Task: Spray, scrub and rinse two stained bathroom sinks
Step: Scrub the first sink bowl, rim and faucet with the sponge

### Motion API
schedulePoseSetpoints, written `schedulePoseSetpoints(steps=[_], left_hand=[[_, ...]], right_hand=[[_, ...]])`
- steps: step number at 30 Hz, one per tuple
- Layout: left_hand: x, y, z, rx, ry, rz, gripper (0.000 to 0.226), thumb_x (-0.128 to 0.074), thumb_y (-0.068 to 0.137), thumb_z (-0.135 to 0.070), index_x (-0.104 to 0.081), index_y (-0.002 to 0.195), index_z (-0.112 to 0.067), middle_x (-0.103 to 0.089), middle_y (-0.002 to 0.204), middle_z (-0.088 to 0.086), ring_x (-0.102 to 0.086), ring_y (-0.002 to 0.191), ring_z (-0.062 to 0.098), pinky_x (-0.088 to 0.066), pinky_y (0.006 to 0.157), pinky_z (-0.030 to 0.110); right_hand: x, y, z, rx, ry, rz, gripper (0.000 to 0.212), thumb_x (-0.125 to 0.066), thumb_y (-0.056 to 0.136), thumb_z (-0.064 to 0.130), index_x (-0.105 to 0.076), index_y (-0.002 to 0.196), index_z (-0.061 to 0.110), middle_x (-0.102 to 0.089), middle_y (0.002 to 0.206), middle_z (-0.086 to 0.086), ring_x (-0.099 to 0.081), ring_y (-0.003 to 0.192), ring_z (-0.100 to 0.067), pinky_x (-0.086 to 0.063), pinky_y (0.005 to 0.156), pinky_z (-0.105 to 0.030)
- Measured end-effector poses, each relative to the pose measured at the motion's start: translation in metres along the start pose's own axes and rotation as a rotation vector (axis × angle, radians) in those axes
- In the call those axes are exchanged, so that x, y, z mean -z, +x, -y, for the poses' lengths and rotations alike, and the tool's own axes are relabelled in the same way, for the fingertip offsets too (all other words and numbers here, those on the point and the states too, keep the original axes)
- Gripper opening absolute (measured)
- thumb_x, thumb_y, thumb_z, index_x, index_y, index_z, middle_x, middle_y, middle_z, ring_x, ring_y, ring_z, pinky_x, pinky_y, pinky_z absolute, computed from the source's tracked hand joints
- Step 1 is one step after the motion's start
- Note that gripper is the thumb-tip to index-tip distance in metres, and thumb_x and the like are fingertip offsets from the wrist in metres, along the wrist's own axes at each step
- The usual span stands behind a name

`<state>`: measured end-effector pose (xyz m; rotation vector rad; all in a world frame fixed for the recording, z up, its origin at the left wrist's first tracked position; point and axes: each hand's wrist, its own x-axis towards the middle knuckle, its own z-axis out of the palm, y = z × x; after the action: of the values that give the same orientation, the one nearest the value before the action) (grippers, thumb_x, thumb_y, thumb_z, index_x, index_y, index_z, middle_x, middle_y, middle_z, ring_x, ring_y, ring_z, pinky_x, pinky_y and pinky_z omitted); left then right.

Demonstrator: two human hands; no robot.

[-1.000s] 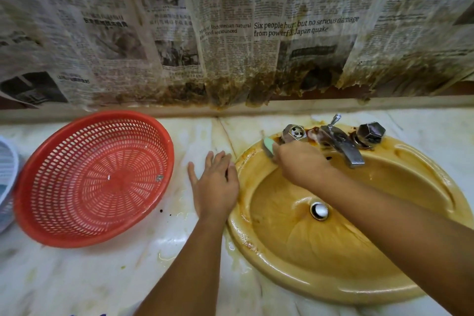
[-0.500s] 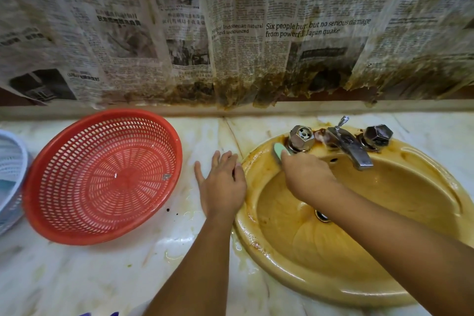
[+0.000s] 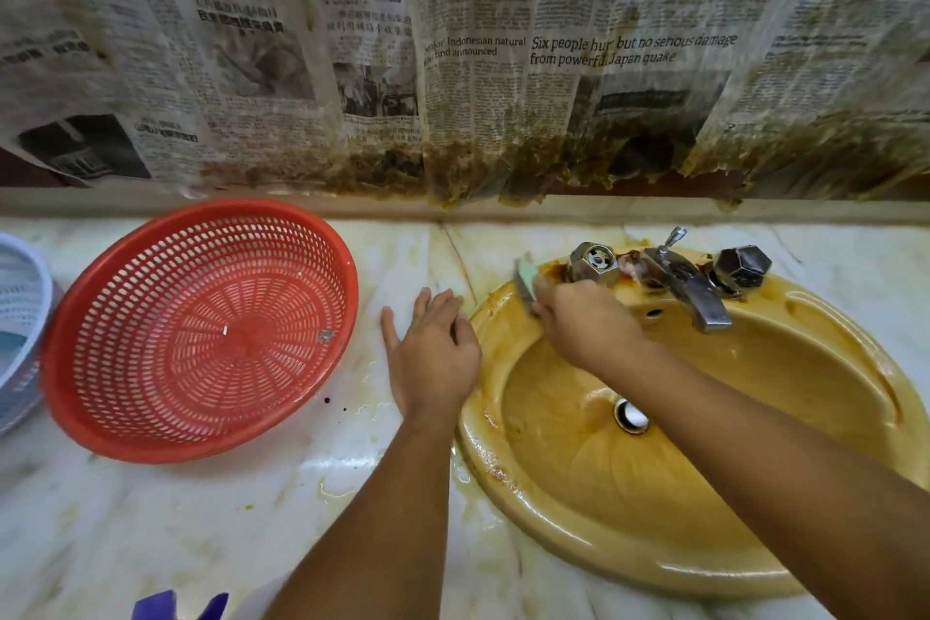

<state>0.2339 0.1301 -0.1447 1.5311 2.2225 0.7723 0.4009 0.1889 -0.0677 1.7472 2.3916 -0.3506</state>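
Observation:
A yellow oval sink [image 3: 815, 564] smeared with brown stains is set into the marble counter at the right. My right hand [image 3: 584, 322] grips a green scrub sponge [image 3: 526, 279] and presses it on the back left rim, just left of the left tap knob [image 3: 594, 263]. The metal spout [image 3: 697, 290] and the right knob [image 3: 742, 267] stand behind the basin, with brown grime around their bases. My left hand [image 3: 433, 352] lies flat, fingers straight, on the counter beside the sink's left rim. The drain [image 3: 631, 415] shows in the basin.
A red plastic basket [image 3: 201, 332] sits on the marble counter [image 3: 201, 519] to the left, a white-blue basket [image 3: 20, 332] at the far left edge. Stained newspaper [image 3: 453, 66] covers the wall behind. Something purple [image 3: 176, 607] pokes in at the bottom edge.
My right hand has slid the sponge a little back and left along the rim by the left knob. My left hand stays flat on the counter.

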Motion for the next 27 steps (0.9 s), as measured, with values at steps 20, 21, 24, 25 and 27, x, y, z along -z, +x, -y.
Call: schedulePoseSetpoints(steps=[20,21,24,25,27], left_hand=[[0.000,-0.001,0.001,0.054,-0.123,-0.060,0.049,-0.045,0.089,-0.013,-0.071,0.130,-0.020,-0.059,0.145,-0.011,-0.033,0.148,-0.001,0.002,0.129,0.036],[0.001,-0.001,0.000,0.053,-0.121,-0.058,0.048,-0.047,0.090,-0.012,-0.071,0.130,-0.020,-0.059,0.146,-0.012,-0.032,0.148,-0.001,0.003,0.129,0.036],[0.000,0.000,-0.001,0.041,-0.112,-0.055,0.043,-0.050,0.094,-0.017,-0.071,0.131,-0.022,-0.059,0.146,-0.013,-0.033,0.148,-0.002,0.003,0.129,0.037],[0.000,0.000,-0.001,0.045,-0.105,-0.049,0.042,-0.051,0.095,-0.020,-0.070,0.132,-0.022,-0.058,0.147,-0.013,-0.032,0.148,-0.002,0.004,0.129,0.037],[0.001,0.001,0.001,0.029,-0.069,-0.027,0.041,-0.051,0.099,-0.028,-0.067,0.136,-0.022,-0.055,0.150,-0.013,-0.029,0.149,-0.002,0.005,0.128,0.038]], right_hand=[[-0.003,-0.010,-0.015,0.172,-0.066,0.077,0.045,-0.040,0.108,0.043,-0.040,0.152,0.035,-0.069,0.106,-0.015,-0.065,0.093,-0.034,-0.048,0.067,-0.038],[0.002,-0.002,-0.022,0.075,-0.109,0.035,0.044,-0.040,0.109,0.038,-0.039,0.152,0.031,-0.067,0.110,-0.015,-0.065,0.093,-0.035,-0.046,0.066,-0.037],[0.001,-0.002,-0.014,0.043,-0.222,0.007,0.047,-0.044,0.107,0.025,-0.032,0.153,0.026,-0.065,0.114,-0.015,-0.066,0.100,-0.036,-0.040,0.065,-0.037],[-0.001,-0.008,-0.005,0.105,-0.221,0.057,0.046,-0.043,0.107,0.027,-0.033,0.153,0.027,-0.066,0.112,-0.014,-0.065,0.100,-0.035,-0.039,0.066,-0.036],[0.003,-0.006,-0.008,0.135,-0.190,0.103,0.041,-0.040,0.109,0.034,-0.039,0.149,0.026,-0.066,0.110,-0.013,-0.063,0.096,-0.033,-0.044,0.069,-0.037]])
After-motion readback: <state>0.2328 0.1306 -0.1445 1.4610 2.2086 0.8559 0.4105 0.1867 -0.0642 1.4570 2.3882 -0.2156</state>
